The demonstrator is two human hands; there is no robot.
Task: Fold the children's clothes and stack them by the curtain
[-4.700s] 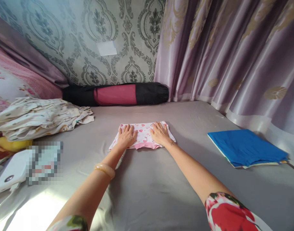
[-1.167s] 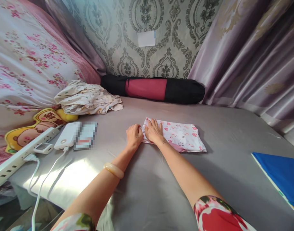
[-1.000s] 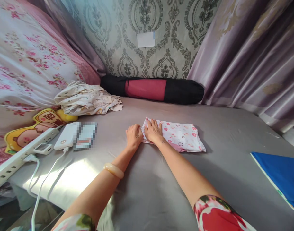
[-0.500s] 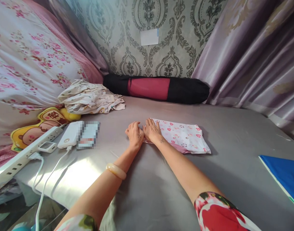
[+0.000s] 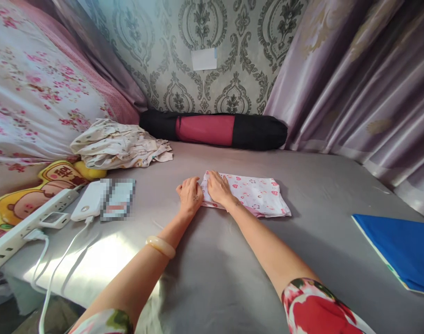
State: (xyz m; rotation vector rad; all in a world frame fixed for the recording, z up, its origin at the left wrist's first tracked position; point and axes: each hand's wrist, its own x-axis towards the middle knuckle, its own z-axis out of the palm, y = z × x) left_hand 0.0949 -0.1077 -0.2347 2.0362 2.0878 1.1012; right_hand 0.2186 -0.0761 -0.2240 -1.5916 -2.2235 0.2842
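Head view gives me both hands side by side at the left end of a folded garment (image 5: 254, 195), white with small pink prints and a pink edge showing underneath. It lies flat on the grey sheet (image 5: 212, 278), about mid-bed and a little right of centre. My right hand (image 5: 217, 188) rests palm down on the garment's left end, fingers stretched out and closed around nothing. My left hand (image 5: 190, 195) sits just beside it on the sheet, against the cloth's left edge, fingers loosely bent; I cannot tell whether they pinch the edge or only touch it. A pale bangle (image 5: 160, 246) circles the left forearm.

Further back, a black and red roll bag (image 5: 213, 130) lies along the wall, with a heap of cream printed clothes (image 5: 119, 148) to its left. A white power bank (image 5: 89, 207) and a power strip (image 5: 26, 224) lie near the left edge. A folded blue cloth (image 5: 401, 246) lies well apart at the right.
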